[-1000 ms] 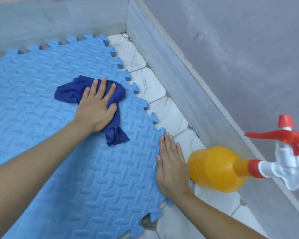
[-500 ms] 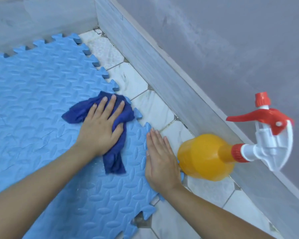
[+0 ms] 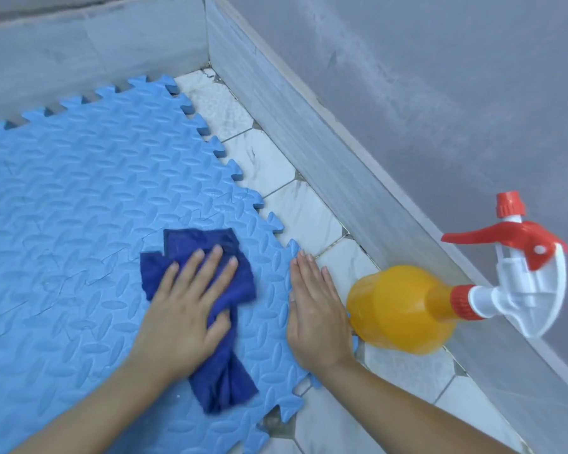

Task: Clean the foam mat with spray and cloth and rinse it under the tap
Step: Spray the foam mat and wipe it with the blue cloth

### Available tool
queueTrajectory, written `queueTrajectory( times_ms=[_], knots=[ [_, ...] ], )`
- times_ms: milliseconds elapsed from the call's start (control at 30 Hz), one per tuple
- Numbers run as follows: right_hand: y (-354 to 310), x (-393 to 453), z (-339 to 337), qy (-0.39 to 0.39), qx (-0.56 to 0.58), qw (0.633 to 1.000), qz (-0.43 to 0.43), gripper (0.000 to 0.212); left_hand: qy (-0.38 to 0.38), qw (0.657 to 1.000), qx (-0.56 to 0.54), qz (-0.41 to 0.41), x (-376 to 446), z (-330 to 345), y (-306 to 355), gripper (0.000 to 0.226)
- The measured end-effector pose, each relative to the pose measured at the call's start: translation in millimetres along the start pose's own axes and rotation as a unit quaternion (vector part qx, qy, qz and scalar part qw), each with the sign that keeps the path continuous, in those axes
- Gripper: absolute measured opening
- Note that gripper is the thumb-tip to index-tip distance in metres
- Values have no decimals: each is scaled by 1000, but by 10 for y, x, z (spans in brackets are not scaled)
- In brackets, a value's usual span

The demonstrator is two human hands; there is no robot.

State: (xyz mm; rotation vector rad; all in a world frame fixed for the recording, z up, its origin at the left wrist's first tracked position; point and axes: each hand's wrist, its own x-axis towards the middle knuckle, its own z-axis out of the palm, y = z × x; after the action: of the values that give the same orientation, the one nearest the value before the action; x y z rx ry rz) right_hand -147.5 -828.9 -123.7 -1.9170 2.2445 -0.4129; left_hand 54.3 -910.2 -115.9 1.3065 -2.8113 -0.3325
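A light blue foam mat point(image 3: 89, 198) with puzzle edges lies flat on the tiled floor. On its right part lies a dark blue cloth point(image 3: 223, 381), and my left hand point(image 3: 187, 309) presses flat on it with straight, spread fingers. My right hand point(image 3: 315, 309) rests flat on the mat's right edge, fingers straight and together. Just right of that hand stands a yellow spray bottle point(image 3: 400, 309) with a white and red trigger head point(image 3: 525, 257); neither hand holds it.
White marble floor tiles point(image 3: 289, 201) run in a strip between the mat and a grey skirting point(image 3: 341, 165) below a grey wall. Another low wall closes the far side, meeting in a corner at the top.
My left hand has slid the cloth along the mat toward me and the near right corner. My right hand stays on the mat's edge. The bottle has not moved.
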Motion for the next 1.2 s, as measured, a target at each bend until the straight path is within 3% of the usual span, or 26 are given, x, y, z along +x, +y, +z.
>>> queueTrajectory(
  times_ms=[133,200,433,667,800,967,1200],
  knots=[
    [-7,-4,-9,-3,-8,1000,1,55,20,988,-21,-154,760,-107,-406,77],
    [-9,2,-13,-2,-9,1000,4,55,-2,985,-25,-173,905,-151,-478,83],
    [-38,10,-69,-11,-10,1000,11,58,-64,997,5,-51,190,-122,-226,91],
    [-12,7,-73,-15,-15,1000,5,60,-88,992,-48,70,-360,-70,-64,54],
    [-27,-15,-98,-45,-25,999,16,61,-53,984,-165,39,-303,-140,-157,70],
    [-83,-80,-167,-60,-14,997,42,60,11,983,-184,-24,-275,-518,20,57],
    [149,-829,-810,-48,3,997,-58,65,39,977,-208,-15,-301,-945,344,51]
  ],
)
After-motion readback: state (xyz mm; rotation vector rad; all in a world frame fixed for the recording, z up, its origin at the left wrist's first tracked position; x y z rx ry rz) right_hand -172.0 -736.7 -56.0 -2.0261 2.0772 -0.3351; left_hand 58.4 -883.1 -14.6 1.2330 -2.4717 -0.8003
